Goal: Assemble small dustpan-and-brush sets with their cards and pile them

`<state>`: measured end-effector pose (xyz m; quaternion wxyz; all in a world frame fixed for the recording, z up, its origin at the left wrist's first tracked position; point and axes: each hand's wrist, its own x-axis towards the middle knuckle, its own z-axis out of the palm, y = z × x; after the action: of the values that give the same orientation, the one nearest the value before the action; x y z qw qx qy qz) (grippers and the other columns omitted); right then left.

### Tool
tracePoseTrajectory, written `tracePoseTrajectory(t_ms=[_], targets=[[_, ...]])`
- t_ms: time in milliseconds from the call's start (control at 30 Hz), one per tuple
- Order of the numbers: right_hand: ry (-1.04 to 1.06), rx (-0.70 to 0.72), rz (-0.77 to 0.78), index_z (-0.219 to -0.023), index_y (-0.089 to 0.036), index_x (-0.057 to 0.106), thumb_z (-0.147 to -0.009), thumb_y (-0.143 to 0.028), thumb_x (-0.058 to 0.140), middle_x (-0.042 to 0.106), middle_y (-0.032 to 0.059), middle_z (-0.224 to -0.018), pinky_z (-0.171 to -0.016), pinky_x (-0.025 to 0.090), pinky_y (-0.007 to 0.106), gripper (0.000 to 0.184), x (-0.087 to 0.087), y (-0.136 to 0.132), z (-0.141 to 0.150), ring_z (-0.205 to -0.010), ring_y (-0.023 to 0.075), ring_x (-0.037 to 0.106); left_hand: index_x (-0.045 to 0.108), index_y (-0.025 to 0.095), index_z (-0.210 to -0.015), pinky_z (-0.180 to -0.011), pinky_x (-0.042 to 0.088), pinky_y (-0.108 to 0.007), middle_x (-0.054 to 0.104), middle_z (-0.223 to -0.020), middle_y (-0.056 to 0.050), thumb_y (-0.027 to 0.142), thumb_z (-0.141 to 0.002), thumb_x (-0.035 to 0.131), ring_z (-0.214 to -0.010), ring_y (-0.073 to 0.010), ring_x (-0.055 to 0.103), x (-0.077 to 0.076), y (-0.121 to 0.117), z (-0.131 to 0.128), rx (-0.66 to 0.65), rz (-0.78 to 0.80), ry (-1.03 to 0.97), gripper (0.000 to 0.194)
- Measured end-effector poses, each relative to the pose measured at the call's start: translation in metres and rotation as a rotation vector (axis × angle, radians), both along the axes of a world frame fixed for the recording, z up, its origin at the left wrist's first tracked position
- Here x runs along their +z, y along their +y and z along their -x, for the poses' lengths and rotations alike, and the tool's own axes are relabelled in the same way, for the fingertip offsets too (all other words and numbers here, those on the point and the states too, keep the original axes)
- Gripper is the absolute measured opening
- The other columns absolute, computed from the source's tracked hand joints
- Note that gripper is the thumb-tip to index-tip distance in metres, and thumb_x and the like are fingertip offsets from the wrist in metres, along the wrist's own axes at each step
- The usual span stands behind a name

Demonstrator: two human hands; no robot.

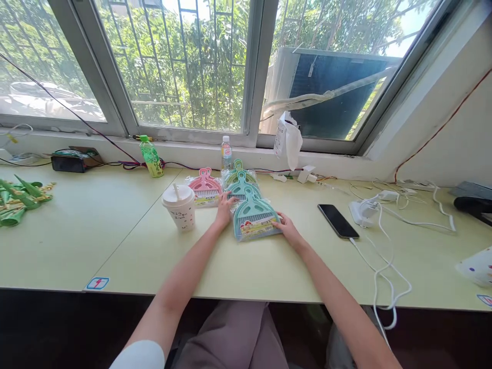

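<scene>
A person's right hand point(285, 227) holds the lower right edge of a turquoise dustpan-and-brush set point(253, 218) in clear wrapping, fingers drawn narrow, at the centre of a pale yellow-green desk point(115, 256). The left hand point(225, 207) sits at the set's 10 o'clock, fingers part-spread by a teal set point(241, 180); whether it grips or merely rests cannot be told. Good handling here likely means pressing the firm pan rims rather than the slippery film, moving the front set low and flat, and keeping the left wrist clear of the lidded paper cup point(180, 212) at 9 o'clock.

A green set point(239, 165) lies toward 11 o'clock, a pink one point(205, 182) toward 10. At 3 o'clock, a smartphone point(338, 220) trails a white charging cable point(376, 269). Beyond the desk, at 12 o'clock, a barred window point(188, 77) frames sunlit foliage; at 1 o'clock outside stands an air-conditioner unit point(330, 87).
</scene>
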<state>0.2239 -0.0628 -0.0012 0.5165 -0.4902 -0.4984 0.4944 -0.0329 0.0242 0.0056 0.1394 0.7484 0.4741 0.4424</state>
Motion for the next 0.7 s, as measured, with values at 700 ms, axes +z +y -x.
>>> tracePoseTrajectory(t_ms=[700], targets=[[-0.319,-0.688,-0.161,-0.090,-0.021,0.058,-0.071,-0.018,0.048,0.068,0.0128,-0.099,-0.092,0.043,0.043,0.022,-0.025,0.101,0.079,-0.097,0.0262,0.062,0.028,0.026,-0.137,-0.112,0.028,-0.041,0.034,-0.148,-0.010,0.027,-0.085,0.058,-0.140,-0.0231,0.027,0.021,-0.010,-0.005,0.156,0.120,-0.481,0.060]])
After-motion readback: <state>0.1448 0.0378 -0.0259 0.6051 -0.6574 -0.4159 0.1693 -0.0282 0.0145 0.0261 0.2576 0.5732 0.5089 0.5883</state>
